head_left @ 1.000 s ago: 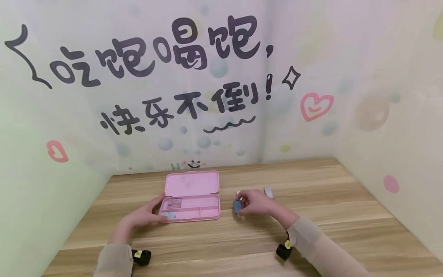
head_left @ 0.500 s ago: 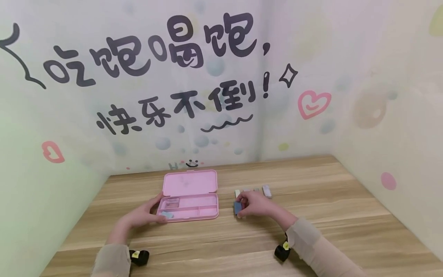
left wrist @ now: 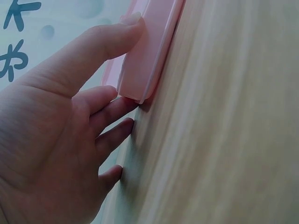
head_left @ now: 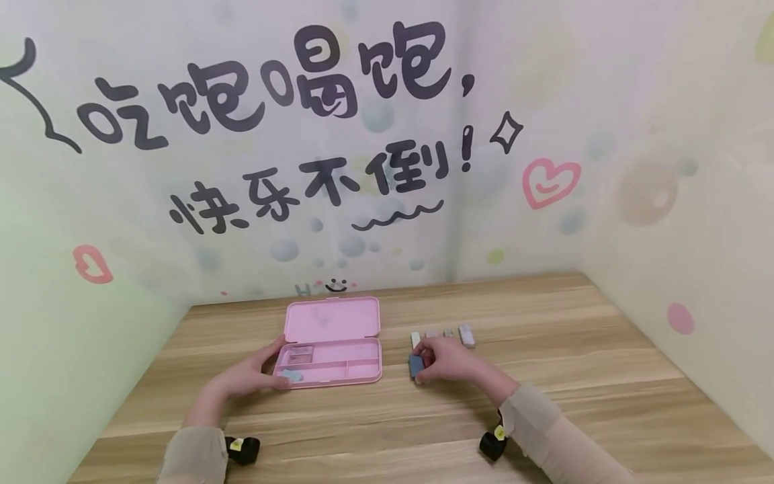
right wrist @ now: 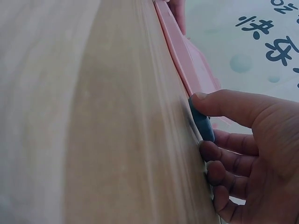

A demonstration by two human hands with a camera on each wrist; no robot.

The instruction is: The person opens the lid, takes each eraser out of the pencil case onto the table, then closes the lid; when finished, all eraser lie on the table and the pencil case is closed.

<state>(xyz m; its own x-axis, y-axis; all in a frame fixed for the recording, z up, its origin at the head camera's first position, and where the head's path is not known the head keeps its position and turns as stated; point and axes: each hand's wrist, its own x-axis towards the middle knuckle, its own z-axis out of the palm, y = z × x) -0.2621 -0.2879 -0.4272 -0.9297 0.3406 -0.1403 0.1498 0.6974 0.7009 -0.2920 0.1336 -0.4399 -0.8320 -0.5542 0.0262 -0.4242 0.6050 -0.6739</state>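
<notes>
At the rear of a wood-grained desk, left of its middle, a pink case lies with its lid turned back towards the wall. The desk's streaks run mostly crosswise, pale tan beside darker brown. Light walls enclose it on three sides: the back wall carries large dark Chinese characters in two lines, a wavy line, faint bubble prints and a pink heart outline; the left wall is tinted green, and the right wall bears a pink oval spot.

The left grip clasps the case's left end, thumb on the front side and fingers behind. Inside, a small see-through square box sits at the left of the rear compartment, and a pale blue piece at the left of the front one.

Right of the case, well apart from the left grip, the right grip pinches a blue-grey block between thumb and forefinger, low over the desk; whether the block touches the wood I cannot tell. Just behind that hand four small pieces stand in a row, partly hidden. Beige sleeves and black wrist cameras show near the front edge of the view.
</notes>
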